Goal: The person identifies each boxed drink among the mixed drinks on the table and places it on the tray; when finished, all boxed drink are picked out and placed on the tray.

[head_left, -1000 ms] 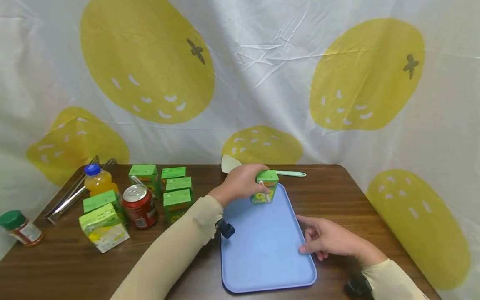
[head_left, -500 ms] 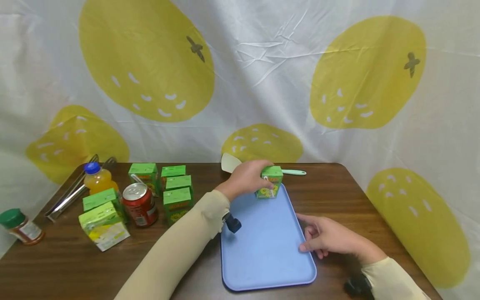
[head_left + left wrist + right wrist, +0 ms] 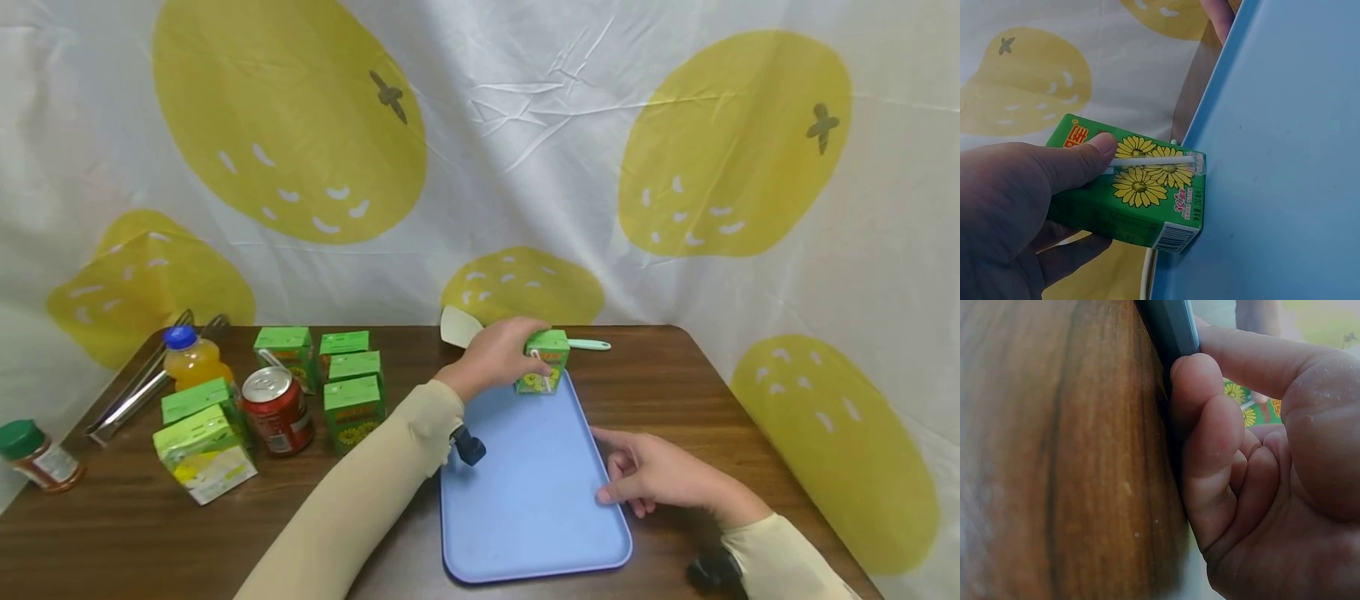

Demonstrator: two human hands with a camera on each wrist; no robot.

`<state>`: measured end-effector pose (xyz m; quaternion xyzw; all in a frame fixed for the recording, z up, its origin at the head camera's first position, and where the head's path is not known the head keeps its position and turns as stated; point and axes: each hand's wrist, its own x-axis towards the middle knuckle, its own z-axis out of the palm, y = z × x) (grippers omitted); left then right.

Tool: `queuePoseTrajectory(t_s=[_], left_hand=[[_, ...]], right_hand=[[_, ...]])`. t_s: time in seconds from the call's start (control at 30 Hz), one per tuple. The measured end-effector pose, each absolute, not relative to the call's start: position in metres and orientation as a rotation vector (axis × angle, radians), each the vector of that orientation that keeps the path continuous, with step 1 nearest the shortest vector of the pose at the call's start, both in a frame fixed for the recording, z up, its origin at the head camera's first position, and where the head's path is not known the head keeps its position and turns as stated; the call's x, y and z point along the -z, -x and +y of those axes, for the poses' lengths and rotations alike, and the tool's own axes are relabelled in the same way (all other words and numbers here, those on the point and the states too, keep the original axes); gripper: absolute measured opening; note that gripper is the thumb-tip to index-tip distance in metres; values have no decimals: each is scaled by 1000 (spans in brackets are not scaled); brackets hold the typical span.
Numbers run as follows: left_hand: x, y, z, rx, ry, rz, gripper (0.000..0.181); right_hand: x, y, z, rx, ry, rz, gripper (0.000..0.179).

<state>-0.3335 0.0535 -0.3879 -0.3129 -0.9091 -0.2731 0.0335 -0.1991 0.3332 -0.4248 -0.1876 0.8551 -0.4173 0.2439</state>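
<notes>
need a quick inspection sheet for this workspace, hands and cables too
Surface: dark wood-grain table
Job's things: green drink carton, about upright at blue tray's far right corner
Clutter: six other cartons, red can, orange-drink bottle, tongs and green-capped shaker at left; spatula beyond tray
Hands: left hand grips the green drink carton; right hand holds the tray's right edge
Cables: nothing seen
Surroundings: white cloth with yellow fruit prints behind

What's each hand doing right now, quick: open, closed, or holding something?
Left hand: closed, holding a green drink carton.
Right hand: closed, gripping the edge of the blue tray.
</notes>
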Motion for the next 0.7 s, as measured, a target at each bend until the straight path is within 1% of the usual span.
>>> queuePoseTrajectory(t_s=[0.7], left_hand=[[393,336,57,904,967,-2742,70]], right_hand=[[425,199,335,1151,511,2327,106]])
